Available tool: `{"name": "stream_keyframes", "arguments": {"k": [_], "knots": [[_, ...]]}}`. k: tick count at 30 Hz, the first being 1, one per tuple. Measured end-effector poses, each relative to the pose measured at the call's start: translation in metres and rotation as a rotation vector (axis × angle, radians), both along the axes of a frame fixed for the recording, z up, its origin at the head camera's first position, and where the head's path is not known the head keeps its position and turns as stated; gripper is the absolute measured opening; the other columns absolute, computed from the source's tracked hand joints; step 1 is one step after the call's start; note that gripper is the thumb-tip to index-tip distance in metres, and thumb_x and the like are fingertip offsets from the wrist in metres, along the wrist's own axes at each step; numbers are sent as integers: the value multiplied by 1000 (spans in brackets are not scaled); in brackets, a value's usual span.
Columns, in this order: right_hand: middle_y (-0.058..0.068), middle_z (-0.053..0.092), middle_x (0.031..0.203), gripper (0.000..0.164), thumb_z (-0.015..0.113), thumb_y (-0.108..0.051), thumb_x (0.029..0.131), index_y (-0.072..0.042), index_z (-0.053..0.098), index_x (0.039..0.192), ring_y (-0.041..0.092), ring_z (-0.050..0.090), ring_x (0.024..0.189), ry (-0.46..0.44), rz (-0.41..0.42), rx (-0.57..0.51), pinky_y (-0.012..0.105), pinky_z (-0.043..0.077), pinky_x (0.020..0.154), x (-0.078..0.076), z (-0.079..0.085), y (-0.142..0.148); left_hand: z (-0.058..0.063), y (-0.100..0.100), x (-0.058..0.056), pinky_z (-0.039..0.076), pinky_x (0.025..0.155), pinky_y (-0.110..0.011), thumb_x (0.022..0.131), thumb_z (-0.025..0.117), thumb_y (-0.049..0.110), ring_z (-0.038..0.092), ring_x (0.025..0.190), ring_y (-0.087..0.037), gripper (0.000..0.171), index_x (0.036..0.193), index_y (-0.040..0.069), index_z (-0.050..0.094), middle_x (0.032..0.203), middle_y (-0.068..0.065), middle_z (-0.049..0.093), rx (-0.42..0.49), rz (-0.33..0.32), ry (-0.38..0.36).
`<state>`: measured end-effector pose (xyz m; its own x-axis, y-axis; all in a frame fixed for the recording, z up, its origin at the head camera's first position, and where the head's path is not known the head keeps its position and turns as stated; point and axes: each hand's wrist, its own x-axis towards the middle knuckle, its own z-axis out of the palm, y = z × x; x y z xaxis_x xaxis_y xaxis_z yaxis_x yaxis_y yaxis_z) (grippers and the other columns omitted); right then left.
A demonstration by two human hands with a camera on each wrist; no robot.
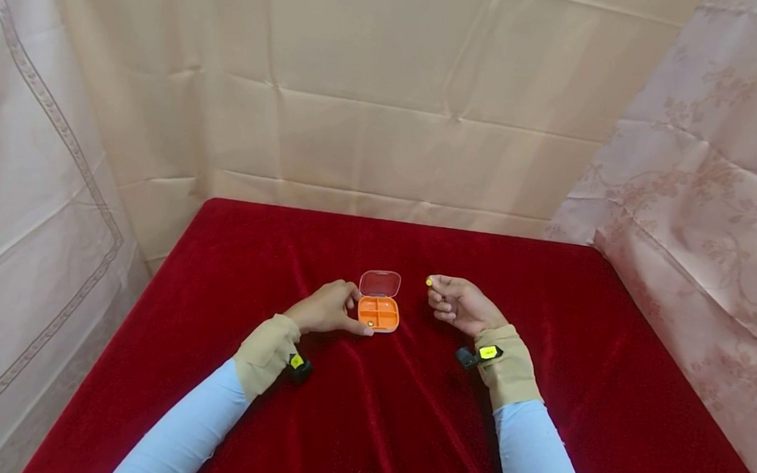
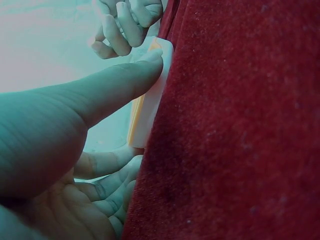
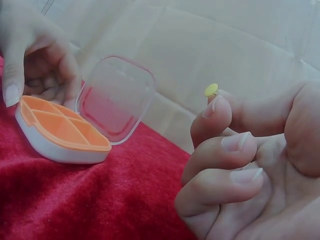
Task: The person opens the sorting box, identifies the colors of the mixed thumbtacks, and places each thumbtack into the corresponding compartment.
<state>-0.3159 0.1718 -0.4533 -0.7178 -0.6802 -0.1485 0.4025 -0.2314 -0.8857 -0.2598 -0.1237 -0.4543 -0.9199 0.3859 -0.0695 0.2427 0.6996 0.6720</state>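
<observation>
A small pill box (image 1: pixel 387 316) with an orange divided tray and white base sits on the red cloth. Its clear lid (image 3: pixel 117 97) stands raised at the back. My left hand (image 1: pixel 329 308) holds the box from the left, thumb (image 2: pixel 135 80) against its front wall and fingers at the far side. In the front left compartment lies a tiny shiny round piece (image 1: pixel 370 324). Right of the box, my right hand (image 1: pixel 466 305) pinches a yellow thumbtack (image 3: pixel 211 90) between thumb and index finger, above the cloth. The other right fingers are curled.
Red velvet cloth (image 1: pixel 271 258) covers the table, with some folds near the front. A beige curtain (image 1: pixel 386 120) hangs behind the table. Pale patterned curtains stand at the left (image 1: pixel 40 169) and right (image 1: pixel 716 216).
</observation>
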Motion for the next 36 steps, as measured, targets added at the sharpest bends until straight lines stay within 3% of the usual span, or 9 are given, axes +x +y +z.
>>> {"name": "stream_keyframes", "arguments": {"k": [21, 36], "knots": [[2, 43, 72, 14, 42, -9, 104, 4, 46, 107, 10, 25, 56, 14, -84, 115, 21, 21, 48, 4, 4, -8, -2, 0, 0, 42, 73, -27, 67, 87, 43, 50, 85, -17, 61, 110, 7, 61, 93, -4, 54, 10, 6, -2], [1, 45, 70, 13, 44, -7, 103, 4, 47, 109, 9, 27, 57, 43, -88, 150, 20, 23, 47, 7, 8, -12, 1, 0, 2, 42, 74, -28, 68, 86, 43, 50, 86, -17, 61, 110, 7, 61, 94, -5, 54, 2, 10, 0]]}}
